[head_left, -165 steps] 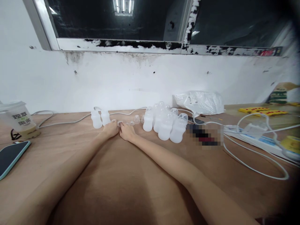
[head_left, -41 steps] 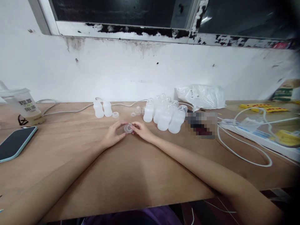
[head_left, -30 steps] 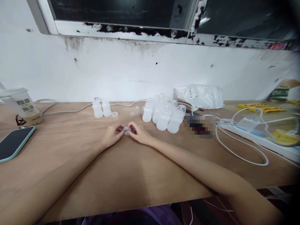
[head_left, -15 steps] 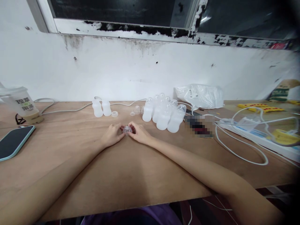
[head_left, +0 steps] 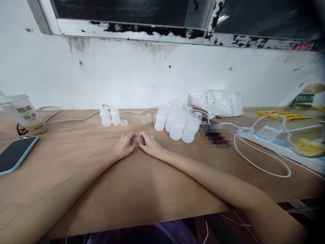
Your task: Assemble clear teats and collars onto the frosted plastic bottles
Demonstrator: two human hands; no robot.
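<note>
1. A small, clear round part [head_left: 138, 140] is held between both hands at the middle of the wooden worktop [head_left: 152, 200]; whether it touches the surface is unclear.
2. The left hand [head_left: 124, 145] has its fingers closed on one side, the right hand [head_left: 152, 146] on the other.
3. Beyond stand two white bottles [head_left: 105, 117], with a pale ring [head_left: 124, 123] just beside them.
4. Farther right, capped bottles [head_left: 177, 128] cluster upright.
5. At far left: a phone [head_left: 17, 155], a drink cup [head_left: 26, 115].
</note>
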